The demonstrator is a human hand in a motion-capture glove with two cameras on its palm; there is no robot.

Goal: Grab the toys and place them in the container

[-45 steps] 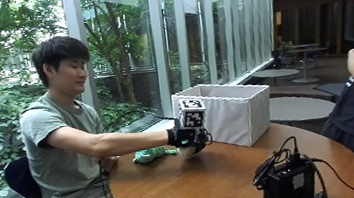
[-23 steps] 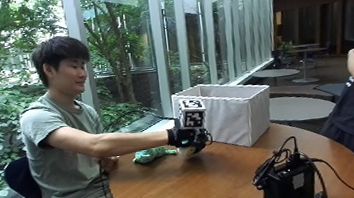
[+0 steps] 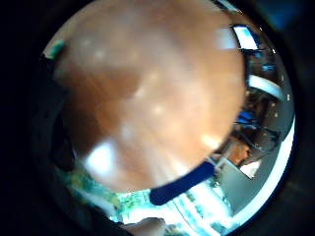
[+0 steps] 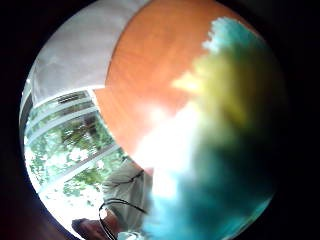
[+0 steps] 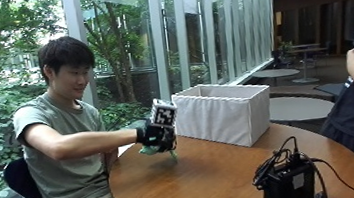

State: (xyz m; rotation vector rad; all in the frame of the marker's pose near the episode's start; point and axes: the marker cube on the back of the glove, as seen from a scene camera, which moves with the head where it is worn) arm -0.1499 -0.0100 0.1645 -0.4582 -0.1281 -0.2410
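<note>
Item: green toy (image 5: 158, 149), lifted off the table (image 5: 206, 181).
We log the right hand (image 5: 154, 134) with fingers curled round the toy, holding it above the wood, near the white container (image 5: 222, 114); earlier the toy lay on the table beside the hand. We also note a black device (image 5: 287, 184) at the table's near edge.

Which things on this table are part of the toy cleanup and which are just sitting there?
Part of the job:
- green toy, lifted off the table in the gloved right hand
- white fabric container, standing open on the round wooden table

Just lying about:
- black box with cables, near the table's edge
</note>
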